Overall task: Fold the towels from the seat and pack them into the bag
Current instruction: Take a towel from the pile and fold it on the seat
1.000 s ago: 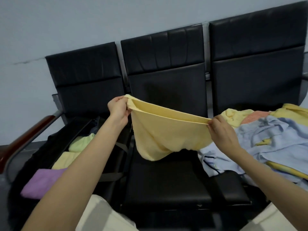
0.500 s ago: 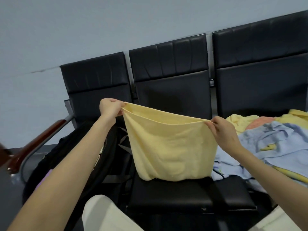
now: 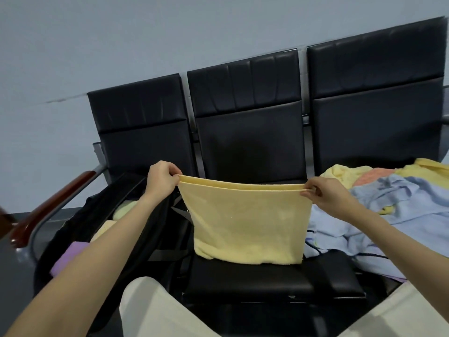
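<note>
Towel (image 3: 247,222) now pulled taut and doubled, our left hand (image 3: 161,177) and right hand (image 3: 323,194) pinching its top corners; next fold due.

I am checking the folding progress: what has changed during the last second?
The doubled yellow terry towel was pulled taut, its bottom lowered onto the black middle seat. Left hand and right hand kept pinching its top corners. The unfolded towel pile stayed.
</note>
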Demonstrator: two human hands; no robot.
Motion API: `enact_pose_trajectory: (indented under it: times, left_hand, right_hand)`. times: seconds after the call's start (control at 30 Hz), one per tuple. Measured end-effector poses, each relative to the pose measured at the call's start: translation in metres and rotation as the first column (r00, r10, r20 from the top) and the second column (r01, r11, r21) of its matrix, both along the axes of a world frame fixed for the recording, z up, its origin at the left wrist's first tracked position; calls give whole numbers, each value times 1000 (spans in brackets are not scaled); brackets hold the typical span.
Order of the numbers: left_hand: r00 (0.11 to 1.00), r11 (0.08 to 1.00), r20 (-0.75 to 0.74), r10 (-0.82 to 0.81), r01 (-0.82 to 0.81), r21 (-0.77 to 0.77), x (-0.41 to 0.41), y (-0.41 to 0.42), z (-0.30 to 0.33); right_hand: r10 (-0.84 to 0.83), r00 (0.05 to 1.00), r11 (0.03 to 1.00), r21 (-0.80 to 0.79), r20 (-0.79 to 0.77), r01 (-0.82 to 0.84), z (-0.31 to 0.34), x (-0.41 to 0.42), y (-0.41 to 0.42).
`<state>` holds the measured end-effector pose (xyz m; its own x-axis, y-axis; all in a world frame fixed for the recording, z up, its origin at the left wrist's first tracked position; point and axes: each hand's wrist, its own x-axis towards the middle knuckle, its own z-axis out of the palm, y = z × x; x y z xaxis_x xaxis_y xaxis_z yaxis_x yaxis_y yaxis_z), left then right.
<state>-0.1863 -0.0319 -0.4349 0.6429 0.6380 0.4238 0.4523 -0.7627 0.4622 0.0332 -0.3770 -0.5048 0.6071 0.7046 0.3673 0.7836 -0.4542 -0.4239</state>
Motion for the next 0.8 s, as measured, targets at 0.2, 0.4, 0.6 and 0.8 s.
enact_pose_trajectory:
  times: [0.2,0.4,0.6,0.8]
  left_hand:
    - [852,976,486,194,-117,-185,7,-15,3]
    - [601,889,691,401,-75,-452,32,-31,31]
    - [852,866,402,334,-110,-487,64,-12,33]
    - [880,900,340,333,-189,-394,89,11,53]
  right_hand:
    - [-55,996,912,410,72,21,19,-26,2]
    - [-209,975,754,623,-70,207,34,-25,32]
    - [-222,915,757,531,-337,380,52,22,62]
    - [-170,924,730,586,-343,352,78,41,78]
